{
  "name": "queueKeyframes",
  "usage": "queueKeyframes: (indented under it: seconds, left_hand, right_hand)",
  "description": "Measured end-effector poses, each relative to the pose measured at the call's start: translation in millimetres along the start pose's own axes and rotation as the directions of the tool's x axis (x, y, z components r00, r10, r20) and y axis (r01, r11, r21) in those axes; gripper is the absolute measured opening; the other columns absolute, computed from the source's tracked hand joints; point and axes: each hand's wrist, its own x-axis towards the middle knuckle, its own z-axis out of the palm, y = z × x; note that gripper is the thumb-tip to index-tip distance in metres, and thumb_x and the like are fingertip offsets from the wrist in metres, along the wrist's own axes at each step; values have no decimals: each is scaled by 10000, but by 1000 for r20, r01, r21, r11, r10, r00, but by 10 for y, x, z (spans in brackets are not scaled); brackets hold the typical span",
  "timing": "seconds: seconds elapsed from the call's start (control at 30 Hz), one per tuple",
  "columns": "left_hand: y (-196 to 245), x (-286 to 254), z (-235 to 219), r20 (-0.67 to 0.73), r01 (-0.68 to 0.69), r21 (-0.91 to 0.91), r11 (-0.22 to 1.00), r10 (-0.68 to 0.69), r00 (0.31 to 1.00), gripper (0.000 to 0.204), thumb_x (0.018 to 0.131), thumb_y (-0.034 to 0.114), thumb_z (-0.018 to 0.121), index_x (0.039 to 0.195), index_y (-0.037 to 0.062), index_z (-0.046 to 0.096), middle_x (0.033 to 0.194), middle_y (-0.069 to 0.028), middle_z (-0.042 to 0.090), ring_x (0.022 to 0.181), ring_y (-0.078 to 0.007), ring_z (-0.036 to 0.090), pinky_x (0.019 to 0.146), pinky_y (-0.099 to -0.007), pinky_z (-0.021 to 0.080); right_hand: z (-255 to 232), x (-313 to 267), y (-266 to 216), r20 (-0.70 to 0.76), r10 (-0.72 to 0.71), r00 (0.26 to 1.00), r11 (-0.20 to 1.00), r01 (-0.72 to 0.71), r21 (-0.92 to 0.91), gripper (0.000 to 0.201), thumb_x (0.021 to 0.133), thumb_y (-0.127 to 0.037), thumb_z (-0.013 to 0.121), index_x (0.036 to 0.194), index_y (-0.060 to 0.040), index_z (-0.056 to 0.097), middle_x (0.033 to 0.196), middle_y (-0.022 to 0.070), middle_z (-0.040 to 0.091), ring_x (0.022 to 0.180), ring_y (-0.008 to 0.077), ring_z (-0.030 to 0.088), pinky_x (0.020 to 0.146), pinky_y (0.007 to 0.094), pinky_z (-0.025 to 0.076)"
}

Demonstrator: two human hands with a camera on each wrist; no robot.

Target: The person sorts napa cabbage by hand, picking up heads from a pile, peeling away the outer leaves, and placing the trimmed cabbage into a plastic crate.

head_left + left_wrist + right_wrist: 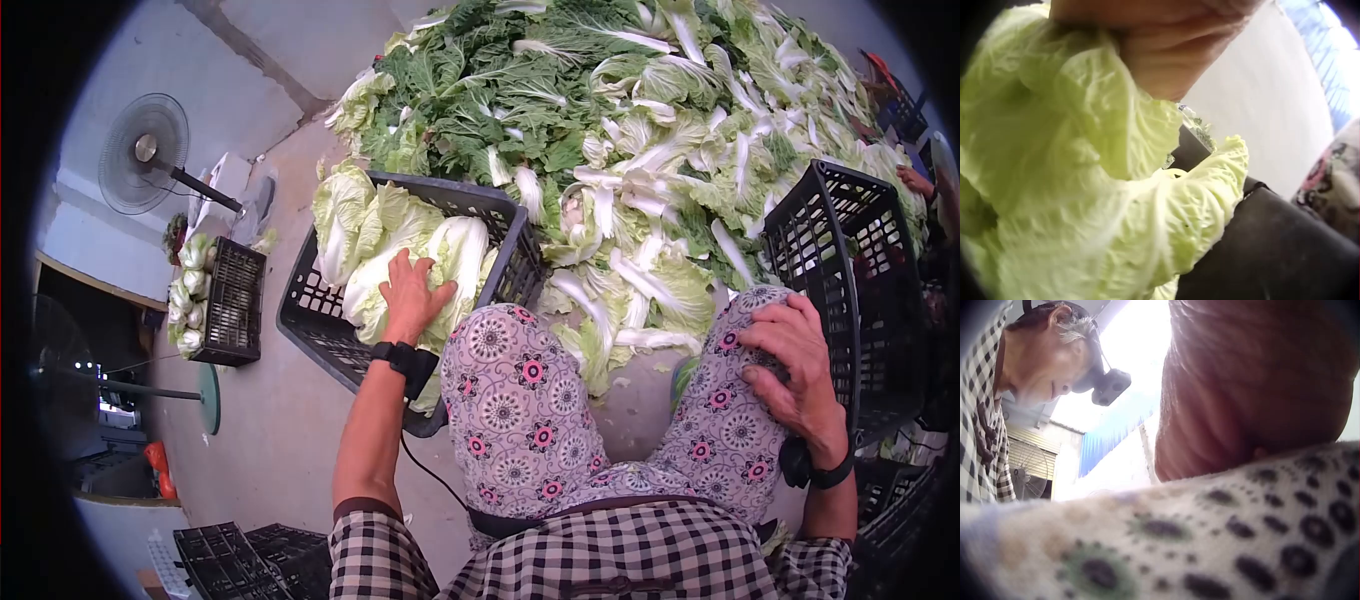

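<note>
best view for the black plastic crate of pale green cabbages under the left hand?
Head view: whole black plastic crate with the left hand on its pale green cabbages. Left wrist shows only leaves and dark rim; right wrist nothing.

Head view: soft even daylight, faint shadows, fisheye bending, black vignette at corners. Left wrist view: close, blurred, background overexposed. Right wrist view: sky blown out white, foreground out of focus.

Left hand (1166, 44) cut off at the top edge — fingertips unseen; cabbage (1085, 187) blurred.
</note>
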Motion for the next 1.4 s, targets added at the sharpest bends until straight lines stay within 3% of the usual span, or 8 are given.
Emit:
queueKeyframes:
  seconds: [0.1,0.17,0.43,0.6,0.7,0.97,1.03,1.4]
  left_hand:
    - [-135,351,-11,550,363,-378,852,-109,828,703,765,607,604,1122,1,571,1029,-238,626,961,-356,603,865,-408,438]
    - [-180,684,-102,640,411,-295,862,-142,755,818,777,723,469,1058,-37,586,1011,-257,629,971,-363,610,815,-405,468]
    - [218,814,299,654,426,-135,895,-243,717,901,715,741,532,1233,6,464,1101,-235,616,1111,-366,552,976,-629,246]
    - [-48,777,351,656,508,-306,805,-208,725,805,647,532,744,1181,-20,505,1083,-235,617,1024,-350,601,871,-389,459]
    - [-206,545,426,489,462,-565,684,-173,855,751,658,452,761,1177,-27,509,1042,-241,623,979,-334,611,853,-385,467]
    - [-148,302,-224,611,618,-686,384,-157,776,718,690,263,773,1230,-37,408,979,-157,606,880,-199,611,757,-303,503]
    - [-197,206,-151,657,667,-744,28,-153,739,690,718,178,757,1259,-32,383,1002,-155,607,870,-186,617,721,-297,520]
    - [-556,-228,-1213,205,81,-947,-311,-391,897,768,665,186,783,1306,10,399,1132,-89,584,975,-184,594,858,-308,485]
  right_hand:
    - [-9,15,-20,-1,3,1000,1000,-3,-23,317,654,-97,718,960,-56,645,905,76,650,995,274,572,1008,469,309]
    - [-19,26,-41,-4,6,1000,1000,-6,-20,310,656,-103,718,955,-58,646,900,73,651,988,274,576,1005,471,312]
    - [-41,16,-87,-8,9,1000,998,-9,-59,304,650,-107,727,939,-63,646,891,66,653,970,271,587,996,477,320]
    - [-26,-17,-62,-29,6,1000,998,-8,-55,305,642,-90,726,936,-61,647,890,67,651,966,271,586,993,476,322]
    - [2,3,-46,-41,-7,999,999,5,-44,310,641,-74,721,942,-60,648,888,67,650,969,270,584,994,472,322]
    - [-1,38,-41,-12,-8,1000,1000,9,30,318,646,-59,719,957,-66,650,897,71,639,985,259,580,996,463,325]
    - [-26,-16,-13,-28,9,1000,1000,-8,29,319,648,-62,722,959,-72,651,899,70,636,984,255,581,996,461,327]
    - [-53,133,15,144,-9,990,996,-4,88,410,685,-156,711,1072,-57,616,1044,134,612,1054,280,556,1035,439,309]
